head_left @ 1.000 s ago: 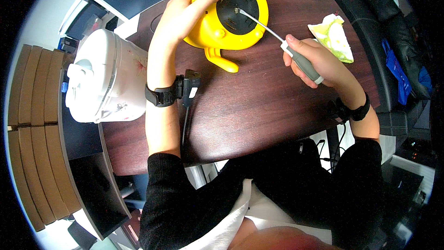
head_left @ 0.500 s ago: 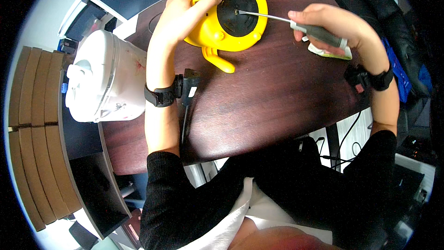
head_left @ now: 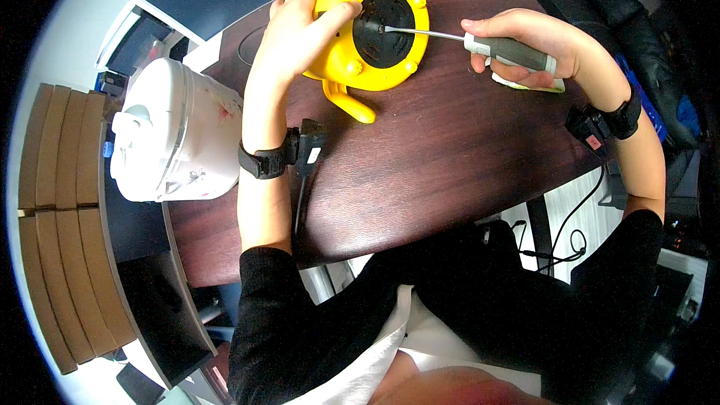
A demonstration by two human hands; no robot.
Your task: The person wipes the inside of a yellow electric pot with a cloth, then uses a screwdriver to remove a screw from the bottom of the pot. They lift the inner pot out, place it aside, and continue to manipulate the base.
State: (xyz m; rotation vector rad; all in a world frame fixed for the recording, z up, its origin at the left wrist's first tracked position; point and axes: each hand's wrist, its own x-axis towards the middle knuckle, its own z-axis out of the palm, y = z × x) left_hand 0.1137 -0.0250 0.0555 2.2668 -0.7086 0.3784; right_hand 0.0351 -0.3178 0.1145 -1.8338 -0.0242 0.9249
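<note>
My left hand (head_left: 300,30) grips the left side of a round yellow plastic device (head_left: 347,67), its thumb resting near the edge of a black disc (head_left: 401,41) in the middle of that face. Several small knobs stand around the yellow rim, and a curved yellow arm (head_left: 350,103) sticks out at the near side. In my right hand (head_left: 525,37) is a screwdriver (head_left: 510,52) with a grey and white handle, fingers wrapped round it. Its metal shaft points left, and the tip meets the centre of the black disc.
A small white and green packet (head_left: 555,88) lies under my right hand on the dark wooden table (head_left: 390,180). At the left stands a white lidded bucket (head_left: 202,135), with stacked brown cardboard boxes (head_left: 71,255) beyond. A black chair (head_left: 600,7) is at the far right.
The yellow device has shifted slightly nearer and a little left with my left hand. My right hand and the screwdriver have moved with it, the tip still at the disc's centre.
</note>
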